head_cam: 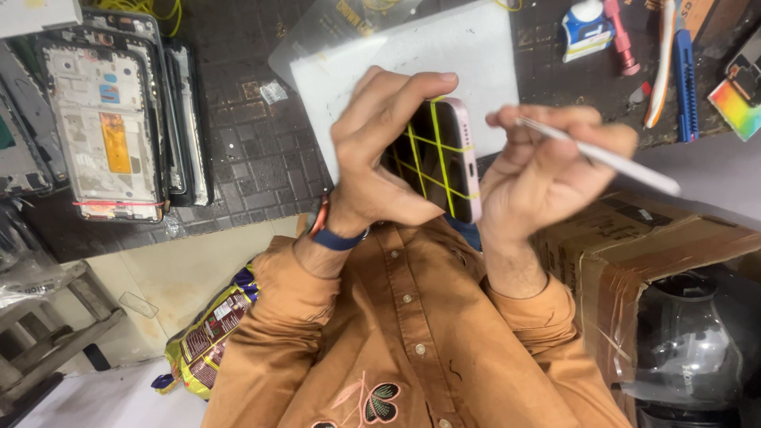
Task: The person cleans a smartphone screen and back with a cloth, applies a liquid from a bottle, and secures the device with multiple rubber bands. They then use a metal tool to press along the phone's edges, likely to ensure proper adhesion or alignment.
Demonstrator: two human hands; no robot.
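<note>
My left hand [379,154] grips a pink-edged phone [445,158] bound with crossed yellow rubber bands, holding it up on edge in front of my chest. My right hand [543,170] steadies the phone's lower edge with its palm side. Its fingers pinch a thin white pointed tool [614,161] that sticks out to the right. A blue band sits on my left wrist [337,236]. Both sleeves are orange-brown.
A white pad [476,55] lies on the dark work mat [246,150] behind the hands. Stacked phone frames [111,119] sit at the left. A blue cutter [686,79] and a small bottle [587,28] are top right. A taped cardboard box [634,246] stands right, a snack packet [210,325] lower left.
</note>
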